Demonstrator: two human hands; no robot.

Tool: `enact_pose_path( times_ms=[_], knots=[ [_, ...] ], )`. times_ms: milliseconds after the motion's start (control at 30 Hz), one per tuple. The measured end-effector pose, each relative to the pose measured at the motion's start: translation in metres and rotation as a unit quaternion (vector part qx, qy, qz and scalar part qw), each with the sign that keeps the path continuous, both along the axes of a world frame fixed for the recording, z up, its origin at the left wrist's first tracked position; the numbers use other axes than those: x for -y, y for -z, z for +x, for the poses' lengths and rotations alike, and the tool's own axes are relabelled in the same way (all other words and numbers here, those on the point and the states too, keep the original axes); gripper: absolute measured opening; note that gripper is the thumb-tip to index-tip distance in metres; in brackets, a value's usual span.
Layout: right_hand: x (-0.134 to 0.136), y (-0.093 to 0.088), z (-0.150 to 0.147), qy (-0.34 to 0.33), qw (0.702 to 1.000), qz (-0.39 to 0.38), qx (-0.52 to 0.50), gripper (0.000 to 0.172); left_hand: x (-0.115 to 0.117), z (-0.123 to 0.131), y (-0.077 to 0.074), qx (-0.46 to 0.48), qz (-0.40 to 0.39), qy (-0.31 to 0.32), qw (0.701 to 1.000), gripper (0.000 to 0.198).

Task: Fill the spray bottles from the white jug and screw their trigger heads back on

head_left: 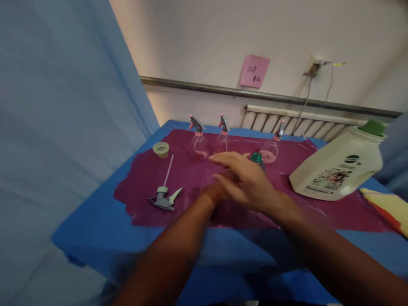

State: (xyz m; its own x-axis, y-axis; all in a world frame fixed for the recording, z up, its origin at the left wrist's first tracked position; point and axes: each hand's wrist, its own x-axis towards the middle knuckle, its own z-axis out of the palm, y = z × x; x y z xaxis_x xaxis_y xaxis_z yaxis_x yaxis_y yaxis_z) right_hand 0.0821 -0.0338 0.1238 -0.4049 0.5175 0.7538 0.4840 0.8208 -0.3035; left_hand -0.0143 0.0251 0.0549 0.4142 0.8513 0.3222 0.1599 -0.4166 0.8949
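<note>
My right hand [250,180] reaches left over my left hand, its fingers stretched out, with nothing visible in it. My left hand [220,190] is mostly hidden under the right one, so its fingers do not show clearly. Just behind the right hand a clear bottle with a green neck [256,157] stands uncapped; I cannot tell whether a hand touches it. A loose grey trigger spray head [163,200] with a pale green collar and dip tube lies to the left. Behind the hands stand spray bottles [199,151] with pink collars, some pink liquid inside.
A large cream jug [338,168] with a green cap stands at the right. Beside it lies a yellow and red packet [387,208]. A pale green cap-like cup [161,148] sits far left on the maroon sheet [143,178]. A blue curtain [70,106] hangs at the left.
</note>
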Motion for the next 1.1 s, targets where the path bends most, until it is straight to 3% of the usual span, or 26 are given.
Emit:
enact_pose_path(
  times_ms=[67,133,233,333,467,500,567,700,800,1000,1100],
  knots=[
    [0.024,0.008,0.049,0.093,0.993,-0.004,-0.075,0.034,0.002,-0.005,-0.010,0.012,-0.007,0.054,0.998,0.092],
    [0.048,0.020,0.094,0.186,0.973,-0.007,-0.138,0.036,0.004,-0.010,-0.019,0.054,-0.029,0.055,0.997,0.093],
    [0.078,0.033,0.149,0.337,0.916,-0.001,-0.218,0.038,0.005,-0.014,-0.027,0.097,-0.051,0.035,0.993,0.092],
    [0.097,0.036,0.195,0.446,0.852,0.022,-0.273,0.048,0.000,-0.016,-0.028,0.070,-0.037,0.007,0.997,0.090],
    [0.099,0.040,0.265,0.519,0.786,0.116,-0.315,0.053,-0.006,-0.020,-0.026,-0.041,-0.022,-0.025,0.999,0.089],
    [0.097,0.043,0.283,0.519,0.776,0.144,-0.328,0.057,-0.007,-0.021,-0.026,-0.066,-0.023,-0.022,0.997,0.090],
    [0.090,0.054,0.312,0.519,0.772,0.126,-0.345,0.065,-0.008,-0.023,-0.026,-0.110,-0.027,-0.009,0.994,0.095],
    [0.075,0.069,0.328,0.503,0.785,-0.034,-0.360,0.072,-0.009,-0.024,-0.023,-0.168,-0.030,0.021,0.985,0.099],
    [0.064,0.069,0.318,0.478,0.797,-0.111,-0.352,0.064,-0.013,-0.025,-0.019,-0.173,-0.030,0.040,0.984,0.093],
    [0.050,0.071,0.321,0.543,0.759,-0.203,-0.298,0.033,-0.019,-0.029,-0.014,-0.178,-0.050,0.072,0.980,0.094],
    [0.043,0.079,0.326,0.570,0.761,-0.198,-0.239,0.034,-0.018,-0.031,-0.016,-0.170,-0.059,0.097,0.979,0.092]
  ],
)
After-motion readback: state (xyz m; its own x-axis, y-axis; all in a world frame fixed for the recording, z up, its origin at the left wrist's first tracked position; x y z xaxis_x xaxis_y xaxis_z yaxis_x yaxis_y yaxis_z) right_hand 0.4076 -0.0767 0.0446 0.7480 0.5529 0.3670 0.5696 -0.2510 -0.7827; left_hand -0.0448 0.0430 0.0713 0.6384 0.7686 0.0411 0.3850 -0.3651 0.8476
